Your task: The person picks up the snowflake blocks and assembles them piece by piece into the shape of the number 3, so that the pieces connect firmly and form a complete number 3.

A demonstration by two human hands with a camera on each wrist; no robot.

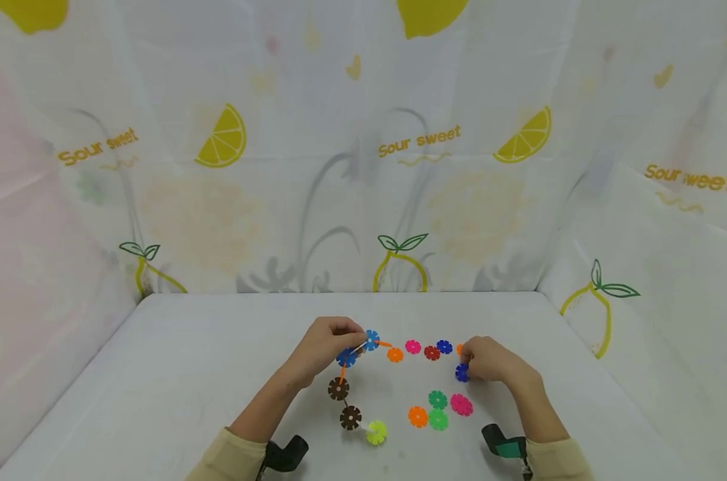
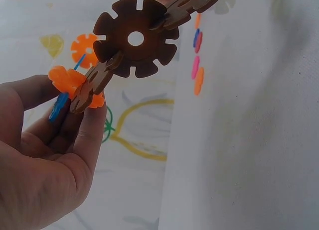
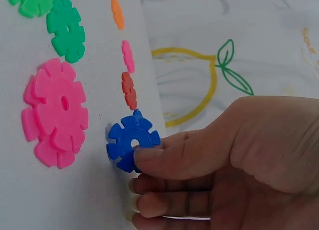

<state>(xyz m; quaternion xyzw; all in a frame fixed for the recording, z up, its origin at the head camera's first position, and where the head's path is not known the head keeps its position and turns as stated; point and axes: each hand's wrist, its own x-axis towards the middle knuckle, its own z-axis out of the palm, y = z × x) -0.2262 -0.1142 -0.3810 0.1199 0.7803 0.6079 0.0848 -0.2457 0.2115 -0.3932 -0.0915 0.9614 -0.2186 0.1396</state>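
Observation:
My left hand grips a chain of notched plastic snowflake discs, joined edge to edge. In the left wrist view its fingers hold an orange disc slotted with blue and brown ones; a brown disc juts beyond them. From that hand the chain hangs through a brown disc to a yellow-green disc at its lower end. Over on the right, my right hand pinches a dark blue disc between thumb and fingers. The right-hand fingers partly hide this disc.
Loose discs lie between the hands: pink, red and another dark blue disc in a row. Nearer are a green disc, a light green one, an orange disc and pink discs. A printed curtain encloses the white table.

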